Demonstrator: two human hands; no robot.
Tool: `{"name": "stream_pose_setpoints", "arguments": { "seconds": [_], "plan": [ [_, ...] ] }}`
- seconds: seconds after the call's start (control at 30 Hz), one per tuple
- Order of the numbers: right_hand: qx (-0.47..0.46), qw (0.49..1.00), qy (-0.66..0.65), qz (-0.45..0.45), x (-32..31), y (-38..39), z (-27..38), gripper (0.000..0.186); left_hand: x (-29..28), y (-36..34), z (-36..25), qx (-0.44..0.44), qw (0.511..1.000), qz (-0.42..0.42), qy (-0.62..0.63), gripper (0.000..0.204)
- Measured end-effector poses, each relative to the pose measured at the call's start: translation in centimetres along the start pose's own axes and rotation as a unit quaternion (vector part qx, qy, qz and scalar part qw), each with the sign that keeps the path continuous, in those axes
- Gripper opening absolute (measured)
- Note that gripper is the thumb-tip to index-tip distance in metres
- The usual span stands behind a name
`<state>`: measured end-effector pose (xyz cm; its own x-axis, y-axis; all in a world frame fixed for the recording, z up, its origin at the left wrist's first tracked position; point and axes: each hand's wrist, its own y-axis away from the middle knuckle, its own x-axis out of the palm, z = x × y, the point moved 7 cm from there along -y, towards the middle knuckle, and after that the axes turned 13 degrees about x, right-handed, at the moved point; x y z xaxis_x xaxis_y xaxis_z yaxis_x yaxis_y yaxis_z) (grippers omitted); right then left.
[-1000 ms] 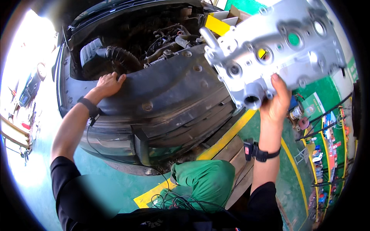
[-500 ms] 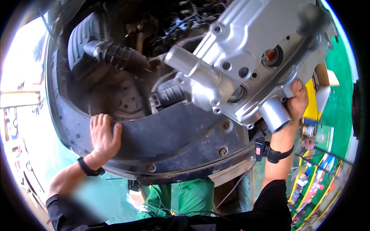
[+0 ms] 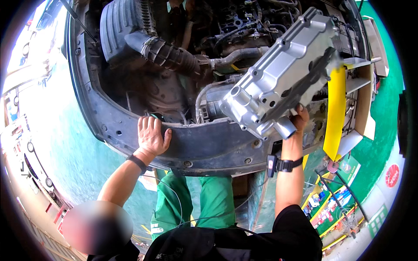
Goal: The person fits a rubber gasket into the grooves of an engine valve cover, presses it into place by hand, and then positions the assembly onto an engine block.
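Note:
A large silver cast-metal engine cover [image 3: 278, 63], with bolt holes and short pipe stubs, is held up at a slant over the right side of the engine bay. My right hand [image 3: 300, 119] grips its lower edge beside a pipe stub, the thumb showing on the near side and most fingers hidden behind it. Flat on the black front panel [image 3: 204, 145] of the vehicle lies my left hand [image 3: 152, 137], its fingers stretched over the inner edge and thumb apart. It holds nothing.
In the bay are an air filter box [image 3: 124, 32], a ribbed intake hose [image 3: 172, 56] and the uncovered engine top [image 3: 244, 26]. A yellow strip [image 3: 335, 113] on a shelf unit stands at right. A rack with small packages [image 3: 326, 200] is at lower right.
The view has drawn back and turned, so more of the bay shows. The engine cover, in my right hand, now appears farther away and more edge-on. My left hand stays on the panel.

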<state>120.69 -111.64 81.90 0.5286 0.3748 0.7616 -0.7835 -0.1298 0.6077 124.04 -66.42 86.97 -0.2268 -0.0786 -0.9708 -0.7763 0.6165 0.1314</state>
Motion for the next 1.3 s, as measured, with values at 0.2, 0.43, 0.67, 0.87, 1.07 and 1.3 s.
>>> {"name": "stream_pose_setpoints", "arguments": {
  "seconds": [0.2, 0.43, 0.67, 0.87, 1.07, 1.3],
  "plan": [
    [0.027, 0.996, 0.090, -0.005, -3.8, -3.4, -0.2, 0.054, 0.0, 0.5, 0.1, 0.001, 1.000, -0.005, 0.014, 0.042],
    [0.085, 0.990, 0.037, 0.104, -5.1, -4.0, -1.9, 0.050, 0.4, 0.5, 0.2, 0.005, 1.000, 0.018, -0.020, 0.041],
    [0.096, 0.990, 0.045, 0.091, -3.2, -4.3, -1.9, 0.072, 0.8, 0.9, 0.2, -0.008, 0.999, 0.033, -0.043, 0.046],
    [0.050, 0.992, 0.056, 0.105, -4.5, -5.6, -1.4, 0.070, -0.6, -0.8, -2.2, -0.049, 0.997, 0.037, -0.051, 0.051],
    [0.020, 0.990, 0.046, 0.131, -2.1, -5.9, -1.9, 0.048, 5.4, -4.6, -9.6, -0.049, 0.991, 0.110, -0.064, 0.044],
    [0.018, 0.993, 0.036, 0.109, -0.6, -4.5, -0.3, 0.063, 5.0, -4.9, -10.3, -0.211, 0.970, -0.075, -0.093, 0.035]
  ]
}}
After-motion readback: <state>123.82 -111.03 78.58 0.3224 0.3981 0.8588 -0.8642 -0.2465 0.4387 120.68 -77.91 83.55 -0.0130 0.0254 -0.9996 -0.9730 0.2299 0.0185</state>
